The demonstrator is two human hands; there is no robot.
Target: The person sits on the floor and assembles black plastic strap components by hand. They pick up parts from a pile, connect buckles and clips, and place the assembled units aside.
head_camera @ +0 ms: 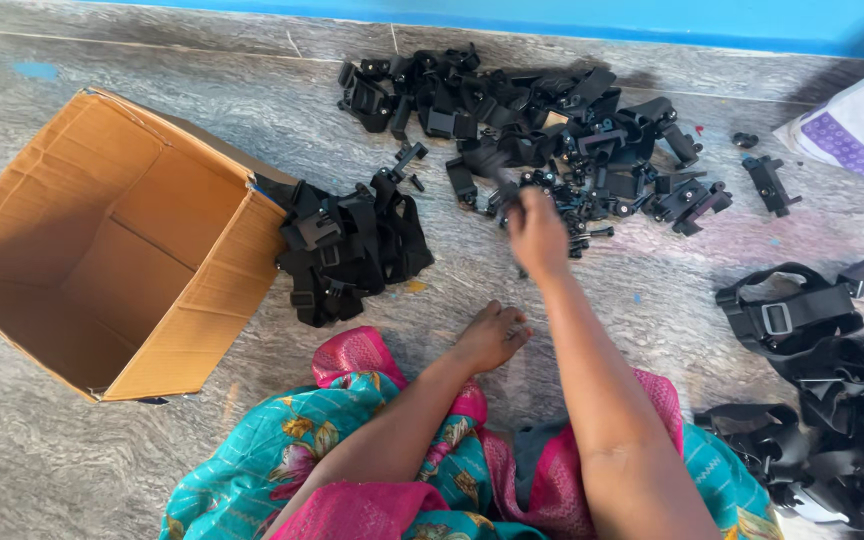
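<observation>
On the floor, right hand reaches the parts pile.

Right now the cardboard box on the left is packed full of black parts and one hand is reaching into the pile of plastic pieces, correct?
Not quite. In the head view the cardboard box lies on its side, empty. The rest holds: the right hand is reaching into the pile of black plastic pieces on the floor.

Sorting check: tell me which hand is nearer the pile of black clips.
Right. The right hand is at the near edge of the pile; the left hand is out of view.
</observation>
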